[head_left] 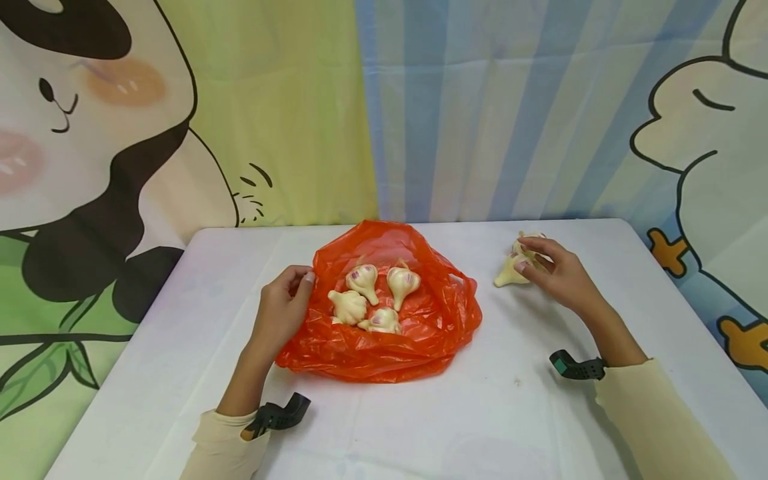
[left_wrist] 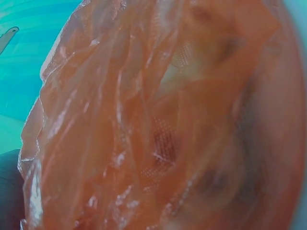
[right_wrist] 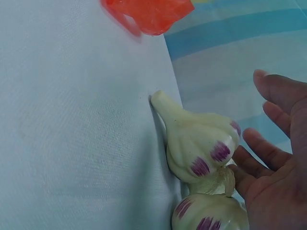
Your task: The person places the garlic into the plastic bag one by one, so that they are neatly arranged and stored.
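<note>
My left hand pinches the left rim of a red plastic bag between thumb and fingers. Several pale garlic bulbs with purple streaks lie inside the bag's open mouth. In the left wrist view the thin bag film fills most of the picture. At the back right, my right hand is beside a small group of garlic bulbs on the table. The right wrist view shows one garlic bulb against another, with my loosely spread fingers close beside them; whether they touch is unclear.
A white cloth covers the table. Behind it hangs a printed curtain with cartoon animals and stripes. Black wrist cameras sit on both forearms.
</note>
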`<state>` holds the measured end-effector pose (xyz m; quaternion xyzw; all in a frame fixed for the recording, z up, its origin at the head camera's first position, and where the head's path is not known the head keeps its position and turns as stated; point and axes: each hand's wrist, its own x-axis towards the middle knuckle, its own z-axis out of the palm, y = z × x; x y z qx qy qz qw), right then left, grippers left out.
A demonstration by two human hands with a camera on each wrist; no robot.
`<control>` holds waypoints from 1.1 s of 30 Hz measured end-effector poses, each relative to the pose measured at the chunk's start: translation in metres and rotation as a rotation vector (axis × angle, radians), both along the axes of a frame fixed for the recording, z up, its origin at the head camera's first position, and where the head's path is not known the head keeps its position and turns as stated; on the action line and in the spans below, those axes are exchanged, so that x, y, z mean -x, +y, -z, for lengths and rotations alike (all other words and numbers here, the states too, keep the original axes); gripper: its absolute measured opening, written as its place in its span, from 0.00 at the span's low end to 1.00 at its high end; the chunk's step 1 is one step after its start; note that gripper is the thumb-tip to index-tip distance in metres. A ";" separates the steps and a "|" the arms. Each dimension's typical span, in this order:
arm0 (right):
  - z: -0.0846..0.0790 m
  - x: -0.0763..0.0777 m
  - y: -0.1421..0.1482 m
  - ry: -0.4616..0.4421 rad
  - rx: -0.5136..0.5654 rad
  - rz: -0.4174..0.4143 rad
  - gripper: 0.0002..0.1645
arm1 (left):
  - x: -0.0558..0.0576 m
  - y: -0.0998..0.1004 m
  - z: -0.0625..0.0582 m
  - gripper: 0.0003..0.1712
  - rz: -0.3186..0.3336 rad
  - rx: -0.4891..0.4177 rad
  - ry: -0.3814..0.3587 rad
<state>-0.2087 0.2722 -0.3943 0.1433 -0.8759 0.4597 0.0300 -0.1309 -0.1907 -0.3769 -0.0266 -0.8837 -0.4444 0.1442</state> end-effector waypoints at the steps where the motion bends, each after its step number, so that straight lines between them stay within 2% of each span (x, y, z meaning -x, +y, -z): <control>1: 0.001 0.000 0.000 -0.001 -0.001 0.000 0.35 | 0.000 0.000 0.000 0.18 0.000 0.001 0.001; 6: 0.003 0.002 0.001 -0.011 -0.035 0.009 0.35 | 0.000 0.000 0.000 0.18 -0.002 0.004 0.003; 12: 0.001 0.003 -0.003 -0.073 -0.099 0.038 0.36 | 0.001 0.000 -0.001 0.19 -0.004 0.007 -0.005; 16: 0.001 0.006 -0.007 -0.097 -0.147 0.008 0.37 | 0.000 0.000 -0.001 0.18 -0.003 0.006 -0.001; 23: 0.011 0.011 -0.009 -0.120 -0.200 -0.058 0.39 | 0.001 0.000 -0.001 0.18 -0.005 0.007 -0.009; 26: 0.013 0.012 -0.010 -0.114 -0.218 -0.061 0.39 | 0.001 0.000 -0.001 0.19 -0.004 0.004 -0.015; 33: 0.014 0.012 -0.011 -0.045 -0.234 -0.071 0.32 | 0.001 -0.001 -0.002 0.19 -0.001 0.001 -0.007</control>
